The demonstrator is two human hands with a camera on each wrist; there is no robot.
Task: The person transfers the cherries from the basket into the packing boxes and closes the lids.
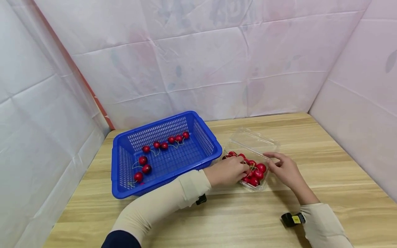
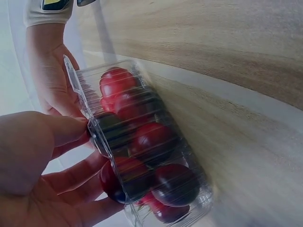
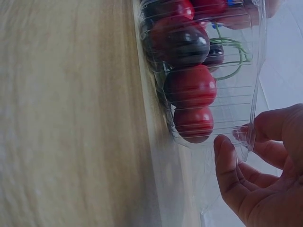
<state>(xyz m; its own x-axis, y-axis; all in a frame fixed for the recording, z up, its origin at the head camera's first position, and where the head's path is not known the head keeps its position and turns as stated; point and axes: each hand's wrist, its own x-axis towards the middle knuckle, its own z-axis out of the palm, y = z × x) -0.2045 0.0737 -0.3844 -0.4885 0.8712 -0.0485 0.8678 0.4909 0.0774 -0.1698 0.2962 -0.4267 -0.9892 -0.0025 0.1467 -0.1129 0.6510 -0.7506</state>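
Observation:
A clear plastic clamshell box (image 3: 258, 75) filled with red cherries (image 1: 256, 174) sits on the table, its hinged lid (image 1: 255, 140) folded open toward the back. My left hand (image 1: 228, 171) reaches over the box's left side with its fingers down among the fruit. In the left wrist view, its thumb and fingers hold a dark cherry (image 2: 110, 132) at the rim. At the box's right edge, my right hand (image 1: 286, 170) pinches the rim between thumb and fingers. Green stems (image 3: 232, 54) show inside the box through its clear wall.
A blue slotted basket (image 1: 115, 168) stands to the left, partly behind my left forearm. Several stemmed cherries (image 1: 146, 168) lie along its back and left sides. Whitish printed sheets (image 1: 198, 62) hang behind and beside the wood-grain table (image 1: 229, 220).

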